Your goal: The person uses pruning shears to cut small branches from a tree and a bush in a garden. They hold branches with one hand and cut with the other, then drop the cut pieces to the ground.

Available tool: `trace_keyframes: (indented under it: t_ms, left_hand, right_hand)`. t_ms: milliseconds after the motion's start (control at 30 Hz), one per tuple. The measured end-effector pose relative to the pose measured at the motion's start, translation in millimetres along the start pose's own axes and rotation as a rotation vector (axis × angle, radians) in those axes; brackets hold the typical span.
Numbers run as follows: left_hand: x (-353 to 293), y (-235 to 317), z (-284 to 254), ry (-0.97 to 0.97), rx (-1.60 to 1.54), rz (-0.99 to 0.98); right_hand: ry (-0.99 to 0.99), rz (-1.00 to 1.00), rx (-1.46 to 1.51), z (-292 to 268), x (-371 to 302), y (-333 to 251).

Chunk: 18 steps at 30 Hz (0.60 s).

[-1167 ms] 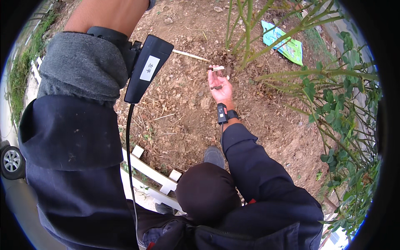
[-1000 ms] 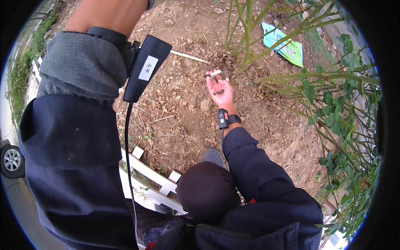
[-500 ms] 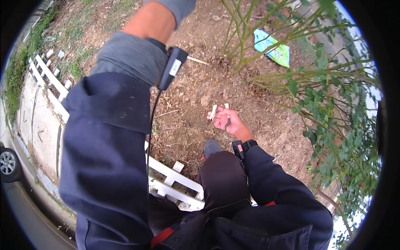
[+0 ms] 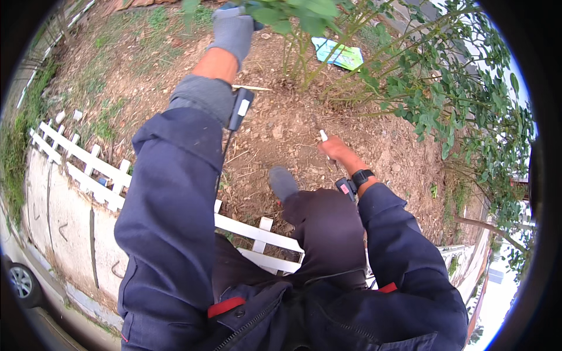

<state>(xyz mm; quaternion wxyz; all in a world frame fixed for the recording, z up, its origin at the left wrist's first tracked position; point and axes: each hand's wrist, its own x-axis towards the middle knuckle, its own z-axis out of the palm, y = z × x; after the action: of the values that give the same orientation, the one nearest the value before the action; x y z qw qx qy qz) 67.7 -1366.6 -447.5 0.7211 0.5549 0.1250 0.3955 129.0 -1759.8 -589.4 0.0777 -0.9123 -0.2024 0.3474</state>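
My left hand (image 4: 233, 32), in a grey glove with dark blue fingertips, is stretched far out at the top. Its fingers curl at a leafy branch (image 4: 293, 14), and the leaves partly cover them. My bare right hand (image 4: 335, 147) is closed around a small tool with white handles (image 4: 323, 136), which looks like pruning shears; one white end sticks out past the fingers, a dark end shows below, and most of it is hidden. Ahead of me grows a shrub (image 4: 310, 73) with several thin green stems.
A blue and green plastic bag (image 4: 339, 54) lies on the soil behind the stems. Low white picket fencing (image 4: 257, 233) runs in front of me and along the left. Dense foliage (image 4: 433, 111) fills the right side. A parked car's wheel (image 4: 23, 284) shows at lower left.
My view has shifted. My left arm stretches farther out, its gloved hand now in view by the leaves. The right hand has turned from palm up to knuckles up, still holding the white-handled tool.
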Motion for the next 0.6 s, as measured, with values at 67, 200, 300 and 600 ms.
trace_keyframes:
  t_ms: [67,200,300,600]
  left_hand:
    - [8.0,-1.7,-10.4,-0.063,0.055,0.036]
    - [24.7,-10.5,-32.8,-0.085,-0.054,-0.022]
    - [30.7,-11.7,-44.6,-0.093,-0.15,-0.064]
    - [37.6,5.1,-41.3,-0.04,-0.118,-0.074]
  right_hand:
    - [-0.001,0.022,0.214,3.2,9.5,1.8]
    - [-0.285,0.066,1.036,25.5,39.9,-2.4]
    - [-0.46,-0.06,1.463,26.2,73.5,-8.8]
    - [-0.552,-0.232,1.659,20.0,101.1,-25.3]
